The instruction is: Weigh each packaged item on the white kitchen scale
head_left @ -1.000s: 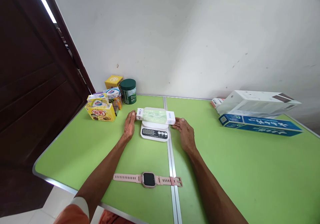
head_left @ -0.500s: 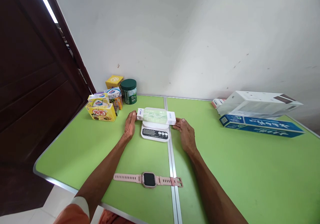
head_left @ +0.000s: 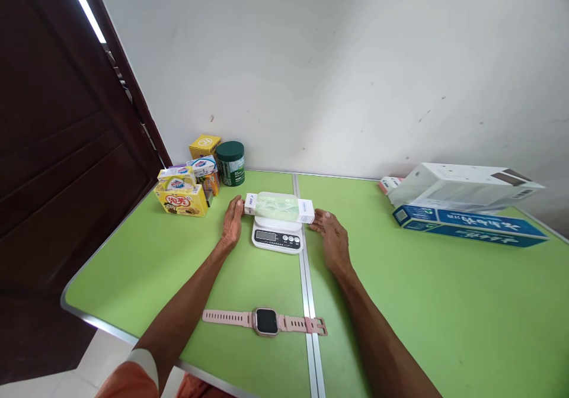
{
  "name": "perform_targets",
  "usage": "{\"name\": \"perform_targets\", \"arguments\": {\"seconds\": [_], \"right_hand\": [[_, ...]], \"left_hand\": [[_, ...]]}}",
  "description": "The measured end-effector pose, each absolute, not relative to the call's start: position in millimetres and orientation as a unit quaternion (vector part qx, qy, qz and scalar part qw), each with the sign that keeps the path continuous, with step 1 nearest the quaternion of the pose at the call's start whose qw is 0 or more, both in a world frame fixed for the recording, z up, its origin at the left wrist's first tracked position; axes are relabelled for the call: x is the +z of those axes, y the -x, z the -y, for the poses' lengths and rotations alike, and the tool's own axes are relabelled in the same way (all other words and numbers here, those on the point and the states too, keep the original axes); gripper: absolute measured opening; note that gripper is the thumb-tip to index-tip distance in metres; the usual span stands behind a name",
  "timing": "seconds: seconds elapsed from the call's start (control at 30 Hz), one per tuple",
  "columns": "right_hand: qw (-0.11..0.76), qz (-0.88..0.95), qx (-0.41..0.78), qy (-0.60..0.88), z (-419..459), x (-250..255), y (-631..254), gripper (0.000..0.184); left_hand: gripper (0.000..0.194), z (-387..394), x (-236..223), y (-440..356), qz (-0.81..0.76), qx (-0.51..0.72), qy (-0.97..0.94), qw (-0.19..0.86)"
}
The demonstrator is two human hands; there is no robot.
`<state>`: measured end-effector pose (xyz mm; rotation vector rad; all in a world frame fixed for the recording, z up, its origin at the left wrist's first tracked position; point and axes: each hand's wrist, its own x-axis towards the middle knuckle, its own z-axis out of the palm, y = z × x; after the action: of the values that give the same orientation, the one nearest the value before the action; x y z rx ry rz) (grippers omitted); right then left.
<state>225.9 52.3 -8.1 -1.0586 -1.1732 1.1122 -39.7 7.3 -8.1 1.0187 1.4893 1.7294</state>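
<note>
Large red characters, 泡芙, stood on the front of the yellow snack box [head_left: 180, 201]; the back yellow box [head_left: 205, 144] carried a round white emblem on top and, along its dark edge, small letters that looked like COME ON; bold white Chinese characters ran upside down along the blue carton [head_left: 471, 223], apparently 云南白药; a barcode marked one end of the pale carton [head_left: 471, 180]; the slim white box [head_left: 306, 210] bore blue print too small to read; so did the green jar [head_left: 232, 172], in white; tiny characters below the buttons of the scale [head_left: 277, 239], and its display, were illegible.
</note>
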Motion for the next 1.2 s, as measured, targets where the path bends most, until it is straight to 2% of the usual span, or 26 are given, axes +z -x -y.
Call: {"name": "perform_targets", "arguments": {"seconds": [0.2, 0.4, 0.5, 0.63, 0.77, 0.93, 1.2], "right_hand": [[0.570, 0.503, 0.451, 0.468, -49.2, -6.3, -222.4, 0.086], [0.554, 0.544, 0.422, 0.469, -44.0, -0.8, -219.9, 0.074], [0.553, 0.570, 0.409, 0.449, -40.3, 4.1, -217.0, 0.069], [0.548, 0.571, 0.423, 0.441, -37.5, 9.0, -211.5, 0.074], [0.560, 0.560, 0.425, 0.439, -35.8, 19.4, -213.2, 0.075], [0.596, 0.543, 0.392, 0.443, -30.3, 41.5, -249.4, 0.077], [0.640, 0.476, 0.258, 0.545, -29.1, 41.1, -376.9, 0.085]], "left_hand": [[0.096, -3.0, 9.7, 48.2, -0.559, 0.625, -0.456, 0.298], [0.103, -3.9, 22.6, 65.9, -0.556, 0.543, -0.537, 0.328], [0.093, -5.3, 25.3, 71.6, -0.555, 0.523, -0.557, 0.329], [0.074, -5.3, 34.8, 74.9, -0.564, 0.521, -0.555, 0.321], [0.064, -4.0, 53.8, 68.5, -0.561, 0.531, -0.568, 0.282], [0.060, -4.6, 80.3, 28.4, -0.526, 0.536, -0.613, 0.245], [0.056, -36.1, 76.1, -113.3, -0.453, 0.528, -0.635, 0.335]]}}
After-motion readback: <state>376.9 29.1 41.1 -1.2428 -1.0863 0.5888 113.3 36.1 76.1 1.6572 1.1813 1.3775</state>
